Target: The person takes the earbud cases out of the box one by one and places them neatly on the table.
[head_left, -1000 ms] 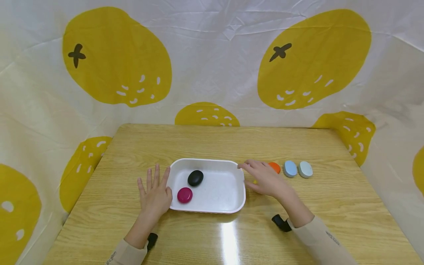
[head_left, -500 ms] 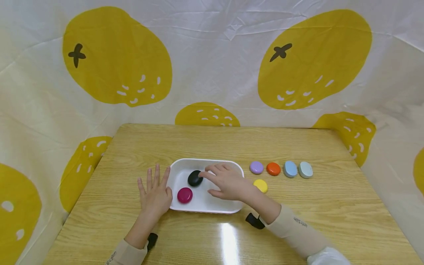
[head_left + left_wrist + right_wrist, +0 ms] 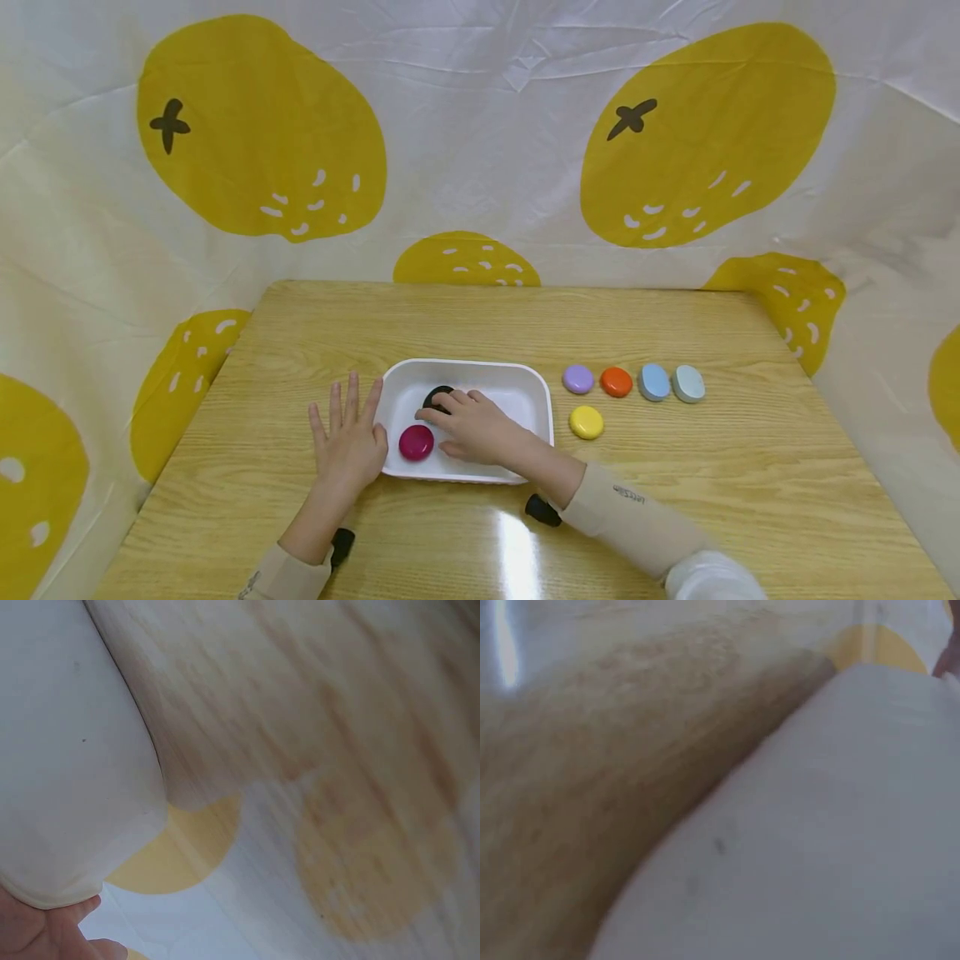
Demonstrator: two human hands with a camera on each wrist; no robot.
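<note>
In the head view, a white rectangular tray [image 3: 527,393] holds a smooth black rounded piece [image 3: 435,396] and a glossy magenta disc [image 3: 416,442]. My right hand [image 3: 480,429] reaches into the tray from the right, its fingers over the black piece and partly hiding it. The thumb is near the magenta disc; I cannot tell whether the hand touches either piece. With fingers spread, my left hand [image 3: 350,450] rests against the tray's left end. The left wrist view shows the tray's outer wall [image 3: 67,750] large, and the right wrist view shows a blurred tray wall [image 3: 795,825].
To the right of the tray, on the wooden table [image 3: 720,467], lie a purple disc [image 3: 578,379], an orange-red disc [image 3: 617,382], a light blue oval [image 3: 655,382], a pale blue oval [image 3: 688,383] and a yellow disc [image 3: 587,422]. A patterned curtain [image 3: 480,150] surrounds the table.
My right hand has moved left from the tray's right rim to over the black piece, uncovering the purple and yellow discs. The left hand stays at the tray's left end.
</note>
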